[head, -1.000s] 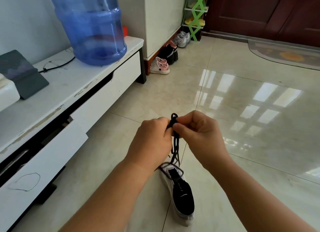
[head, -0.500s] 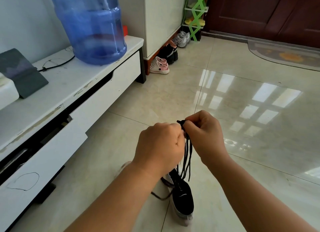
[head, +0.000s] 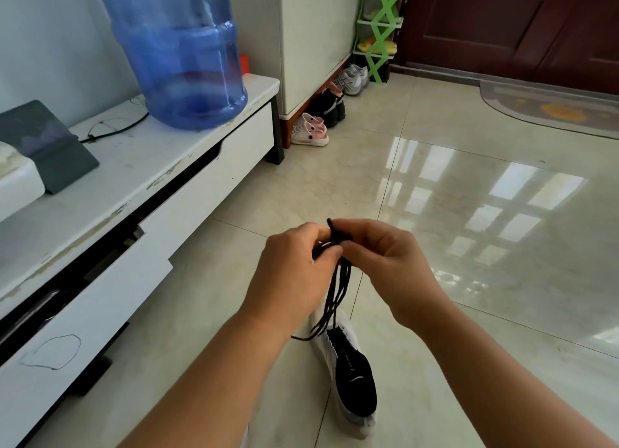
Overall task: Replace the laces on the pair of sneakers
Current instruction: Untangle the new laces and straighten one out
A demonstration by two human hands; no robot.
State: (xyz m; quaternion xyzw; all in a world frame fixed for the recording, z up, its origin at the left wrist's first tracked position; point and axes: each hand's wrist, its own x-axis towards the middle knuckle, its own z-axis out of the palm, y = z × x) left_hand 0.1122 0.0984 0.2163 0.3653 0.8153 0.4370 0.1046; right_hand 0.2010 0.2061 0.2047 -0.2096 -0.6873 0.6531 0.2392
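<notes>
We hold the black lace point(head: 338, 280) bunched between both hands above the floor, its strands hanging almost straight down from our fingers, the long axis near vertical and leaning a little to our left at the bottom, where the loose ends reach the sneaker point(head: 350, 377) and one end curls out to the left. Our left hand point(head: 294, 273) is curled round the upper part of the bundle, fingers closed on it; our right hand point(head: 392, 263) pinches the top of the bundle between thumb and fingertips, a short loop of lace sticking up above the two hands. The hands touch or nearly touch at the lace. The sneaker lies on the floor point(head: 469, 213) below the hands, black upper with a pale sole, long axis running from the hands back toward us and slightly to our right; which end is the toe we cannot tell. To our left the cabinet point(head: 187, 193) edge runs diagonally away from us, near the left forearm, with a blue jug point(head: 181, 62) on top. Ahead and to our right the tiled floor lies open as far as the mat point(head: 552, 109) by the door point(head: 502, 28). More shoes point(head: 311, 131) sit along the far wall beside a green rack point(head: 380, 28).
</notes>
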